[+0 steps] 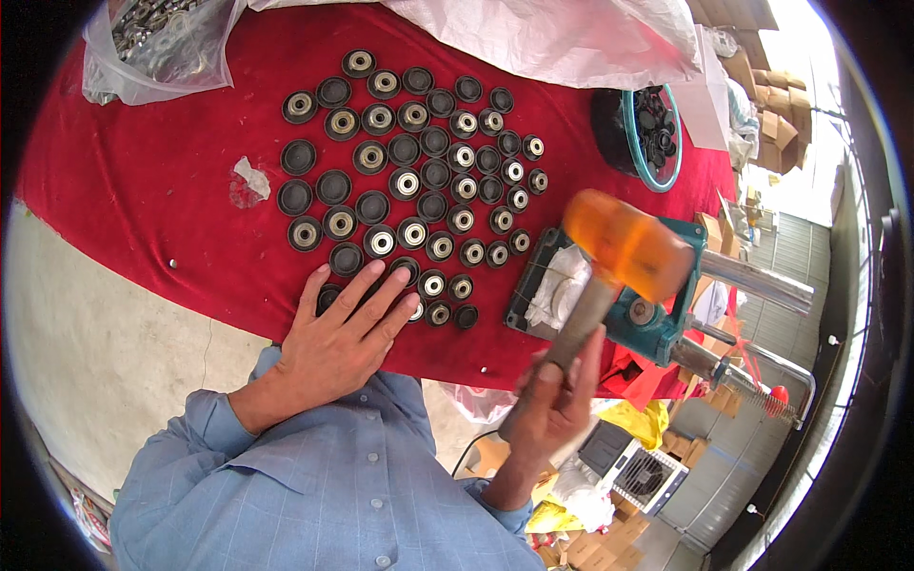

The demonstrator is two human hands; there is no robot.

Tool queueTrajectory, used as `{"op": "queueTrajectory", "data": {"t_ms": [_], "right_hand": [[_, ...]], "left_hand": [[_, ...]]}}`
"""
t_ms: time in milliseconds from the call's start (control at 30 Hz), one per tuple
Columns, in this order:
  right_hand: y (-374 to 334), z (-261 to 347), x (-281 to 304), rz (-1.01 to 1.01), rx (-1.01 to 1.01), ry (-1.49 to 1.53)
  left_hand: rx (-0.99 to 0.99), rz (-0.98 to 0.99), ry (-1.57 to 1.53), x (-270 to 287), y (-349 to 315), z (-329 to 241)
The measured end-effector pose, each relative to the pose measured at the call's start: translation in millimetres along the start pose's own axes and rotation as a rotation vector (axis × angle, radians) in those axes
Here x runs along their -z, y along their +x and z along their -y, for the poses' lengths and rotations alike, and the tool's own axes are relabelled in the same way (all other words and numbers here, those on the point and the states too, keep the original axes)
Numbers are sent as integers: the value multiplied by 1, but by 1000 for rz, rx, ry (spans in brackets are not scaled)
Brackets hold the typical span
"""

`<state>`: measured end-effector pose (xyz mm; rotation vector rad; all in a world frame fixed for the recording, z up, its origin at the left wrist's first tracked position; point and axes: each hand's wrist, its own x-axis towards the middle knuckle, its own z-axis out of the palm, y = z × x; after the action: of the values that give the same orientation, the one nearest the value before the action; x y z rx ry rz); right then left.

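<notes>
My right hand (552,404) is wrapped round the handle of a mallet with a translucent orange head (628,246). Its head is raised, slightly blurred, in front of a green hand press on the right. Fingers spread, my left hand (333,347) rests at the near edge of a group of round black caps (372,206); its fingertips cover part of the closest ones. Many of the caps hold a shiny metal bearing (379,240) in the middle, while others show only their black dish. Cap sizes shrink from left to right.
The red cloth (219,266) covers the table. A clear bag of metal parts (162,48) lies far left, white sheeting (571,43) along the back. Far right stands a teal-rimmed tub (630,143) of black pieces. The green press (700,243) has crumpled white material (560,290) on its base.
</notes>
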<state>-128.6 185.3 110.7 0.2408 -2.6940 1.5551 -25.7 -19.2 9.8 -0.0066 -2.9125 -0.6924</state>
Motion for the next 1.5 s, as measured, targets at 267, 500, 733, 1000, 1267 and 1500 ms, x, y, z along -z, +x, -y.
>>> {"op": "queueTrajectory", "data": {"t_ms": [267,500,733,1000,1267,1500], "right_hand": [[2,-32,-1,252,-28,-306],[15,5,-9,-40,7,21],[32,-11,-20,204,-252,-141],[50,-15,-29,12,23,-52],[63,-2,-30,138,-197,-185],[87,-30,-59,144,47,-248]], "left_hand": [[5,0,-11,2,1,1],[-5,-8,-1,0,1,0],[-4,-19,-14,0,-2,-1],[-4,-58,-55,2,3,0],[9,-42,-51,2,1,2],[-7,-75,-46,-1,3,1]]}}
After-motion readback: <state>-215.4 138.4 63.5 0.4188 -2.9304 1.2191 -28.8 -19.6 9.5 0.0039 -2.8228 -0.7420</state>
